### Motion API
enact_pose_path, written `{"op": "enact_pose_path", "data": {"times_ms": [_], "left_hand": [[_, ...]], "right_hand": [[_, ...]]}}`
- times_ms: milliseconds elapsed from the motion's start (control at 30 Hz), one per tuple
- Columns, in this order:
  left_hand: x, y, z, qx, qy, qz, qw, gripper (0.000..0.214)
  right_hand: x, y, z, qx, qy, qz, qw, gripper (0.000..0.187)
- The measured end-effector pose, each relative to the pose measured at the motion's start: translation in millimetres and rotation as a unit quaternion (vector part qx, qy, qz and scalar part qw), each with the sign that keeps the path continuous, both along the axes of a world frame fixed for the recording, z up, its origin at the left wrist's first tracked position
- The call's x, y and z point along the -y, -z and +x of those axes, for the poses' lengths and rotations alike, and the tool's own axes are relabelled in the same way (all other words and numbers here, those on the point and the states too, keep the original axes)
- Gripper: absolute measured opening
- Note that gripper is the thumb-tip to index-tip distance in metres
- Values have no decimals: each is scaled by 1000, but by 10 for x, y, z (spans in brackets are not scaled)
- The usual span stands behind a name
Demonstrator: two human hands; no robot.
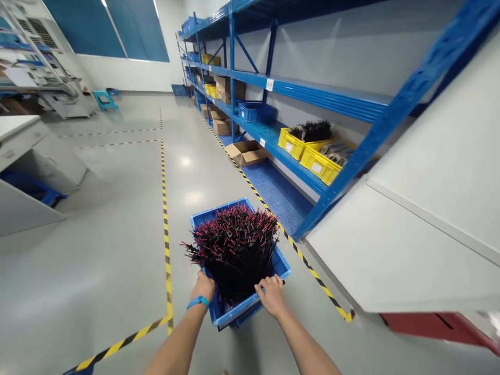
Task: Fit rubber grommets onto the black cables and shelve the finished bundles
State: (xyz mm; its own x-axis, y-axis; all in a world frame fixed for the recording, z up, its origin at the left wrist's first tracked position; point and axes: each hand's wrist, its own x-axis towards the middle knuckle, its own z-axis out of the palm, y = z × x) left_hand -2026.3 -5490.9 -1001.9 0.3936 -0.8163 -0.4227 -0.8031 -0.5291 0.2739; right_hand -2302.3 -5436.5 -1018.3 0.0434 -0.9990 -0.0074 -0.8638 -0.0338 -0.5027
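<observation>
A blue plastic crate (pixel 236 314) is in front of me, low in the middle of the head view. It is packed with a thick bundle of black cables (pixel 236 242) whose many ends are tipped red or pink. Some ends stick out over the left rim. My left hand (pixel 203 287), with a blue band at the wrist, is closed on the crate's left rim. On the near right rim, my right hand (pixel 271 291) has its fingers curled over the edge. What supports the crate from below is mostly hidden.
A blue rack (pixel 336 99) runs along the right wall, bearing yellow bins (pixel 320 164) and a blue bin (pixel 257 111). An open cardboard box (pixel 248 152) sits at its foot. Yellow-black tape (pixel 166 234) marks the floor. White desks (pixel 23 135) stand left; a white panel (pixel 422 234) juts in right.
</observation>
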Motion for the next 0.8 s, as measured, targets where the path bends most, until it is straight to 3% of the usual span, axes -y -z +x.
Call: {"op": "enact_pose_path", "data": {"times_ms": [100, 200, 300, 367, 567, 800], "left_hand": [[961, 2, 325, 15, -1, -7, 1000, 32], [1879, 5, 647, 29, -10, -17, 999, 30], [2745, -10, 951, 44, -38, -19, 998, 26], [3297, -20, 1144, 53, -60, -16, 997, 22], [4837, 3, 1707, 79, -107, -18, 991, 18], [6345, -36, 2224, 83, -167, -92, 978, 37]], "right_hand": [[1219, 26, -31, 20, 46, 3, 999, 32], [2631, 79, -30, 20, 92, 12, 995, 34], [3983, 82, 210, 21, 66, 44, 997, 35], [4731, 52, 458, 19, 44, 64, 997, 34], [6495, -37, 1115, 19, -3, 95, 995, 28], [8372, -146, 1764, 23, -41, 113, 992, 24]]}}
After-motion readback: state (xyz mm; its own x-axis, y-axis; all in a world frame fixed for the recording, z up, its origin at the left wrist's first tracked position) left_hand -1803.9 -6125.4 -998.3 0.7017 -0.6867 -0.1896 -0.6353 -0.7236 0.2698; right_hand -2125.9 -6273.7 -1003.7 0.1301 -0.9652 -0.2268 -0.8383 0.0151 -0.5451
